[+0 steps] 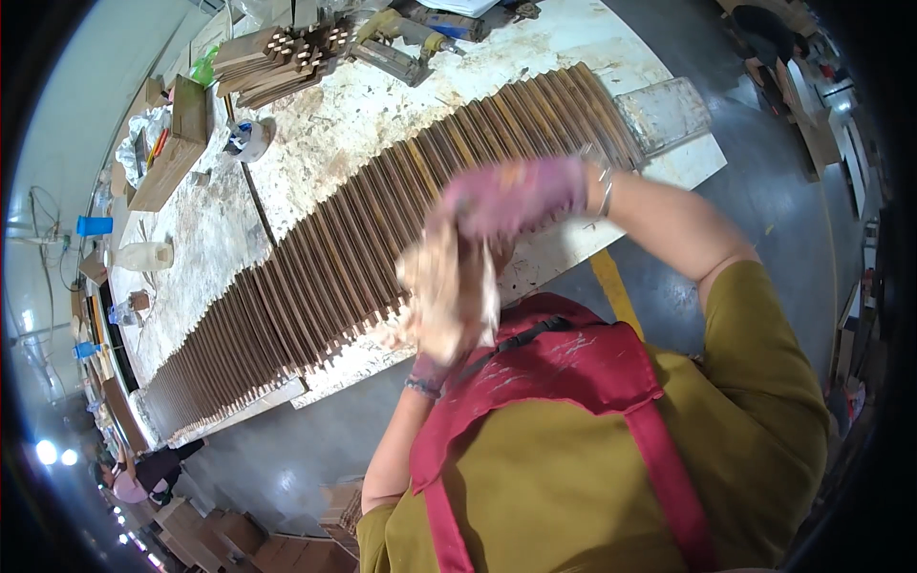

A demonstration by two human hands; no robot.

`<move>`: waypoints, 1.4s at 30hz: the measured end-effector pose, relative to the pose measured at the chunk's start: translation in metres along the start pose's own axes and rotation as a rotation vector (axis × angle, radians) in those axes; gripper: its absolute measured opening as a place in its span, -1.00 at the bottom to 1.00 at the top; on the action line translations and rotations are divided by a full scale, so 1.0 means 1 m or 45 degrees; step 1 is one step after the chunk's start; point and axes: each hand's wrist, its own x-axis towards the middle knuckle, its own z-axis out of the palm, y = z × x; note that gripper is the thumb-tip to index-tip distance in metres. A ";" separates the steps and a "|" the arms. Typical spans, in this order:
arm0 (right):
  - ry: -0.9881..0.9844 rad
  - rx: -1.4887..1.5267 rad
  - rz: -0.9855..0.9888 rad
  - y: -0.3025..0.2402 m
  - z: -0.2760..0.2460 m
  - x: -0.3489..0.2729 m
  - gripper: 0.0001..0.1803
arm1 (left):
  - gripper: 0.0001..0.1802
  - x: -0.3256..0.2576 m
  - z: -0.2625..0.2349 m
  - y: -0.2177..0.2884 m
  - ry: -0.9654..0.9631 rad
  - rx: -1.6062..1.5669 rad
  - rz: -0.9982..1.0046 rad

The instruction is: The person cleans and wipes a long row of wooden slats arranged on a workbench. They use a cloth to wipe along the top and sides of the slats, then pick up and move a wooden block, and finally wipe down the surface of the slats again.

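Observation:
A crumpled beige cloth [447, 286], smeared by motion, is bunched between my two hands above the near edge of the workbench. My right hand [516, 198], in a purple glove, comes in from the right and closes on the cloth's upper end. Below it, my left hand [439, 371] grips the lower end; the cloth covers most of its fingers. Beneath and beyond the hands runs a long row of narrow brown wooden strips [353, 224], set side by side, with pale tips along the near edge.
A flat block [663, 115] sits at the row's right end. Farther back lie a stack of wooden pieces [277, 62], a power tool [401, 40] and a small tub [250, 139]. A wooden box [175, 143] stands at left. Other people are in the distance.

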 end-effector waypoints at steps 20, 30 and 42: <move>0.952 -0.420 -0.046 0.087 -0.067 -0.072 -0.76 | -0.53 0.088 0.100 0.094 -0.275 -0.279 -0.317; 1.428 0.069 -0.055 0.074 -0.133 -0.167 -0.65 | -0.42 0.128 0.135 0.120 -0.664 -0.125 -0.242; 1.470 -0.393 -0.007 0.093 -0.145 -0.223 -0.71 | -0.55 0.157 0.177 0.118 -0.703 0.153 0.070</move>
